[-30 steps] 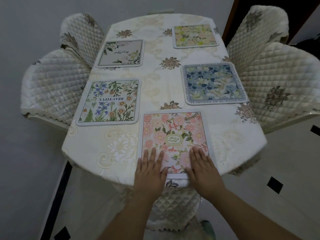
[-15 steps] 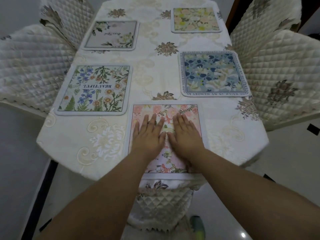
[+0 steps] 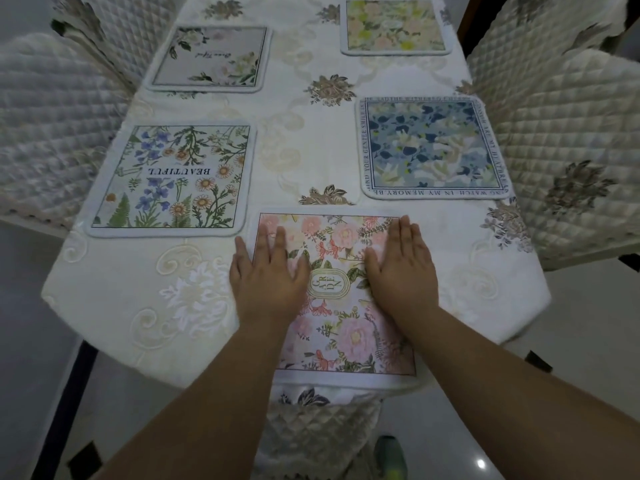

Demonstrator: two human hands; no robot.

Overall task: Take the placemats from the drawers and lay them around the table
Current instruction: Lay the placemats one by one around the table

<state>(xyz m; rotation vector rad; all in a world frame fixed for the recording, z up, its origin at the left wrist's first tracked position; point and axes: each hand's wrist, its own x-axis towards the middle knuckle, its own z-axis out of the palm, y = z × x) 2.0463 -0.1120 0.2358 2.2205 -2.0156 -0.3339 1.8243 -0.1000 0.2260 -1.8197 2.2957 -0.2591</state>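
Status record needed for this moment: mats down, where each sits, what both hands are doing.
mats on table: five
pink floral placemat: near end, centred, near edge at the table's rim
"BEAUTIFUL" wildflower placemat: left side, near
grey floral placemat: left side, far
blue floral placemat: right side, near
yellow floral placemat: right side, far
left hand: flat, palm down on pink mat's left part
right hand: flat, palm down on its right part
tablecloth: cream, embroidered
quilted chairs: both sides

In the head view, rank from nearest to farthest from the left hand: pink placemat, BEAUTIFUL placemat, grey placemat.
From the left hand:
1. Pink placemat, directly under it.
2. BEAUTIFUL placemat, ahead-left.
3. Grey placemat, far left side.
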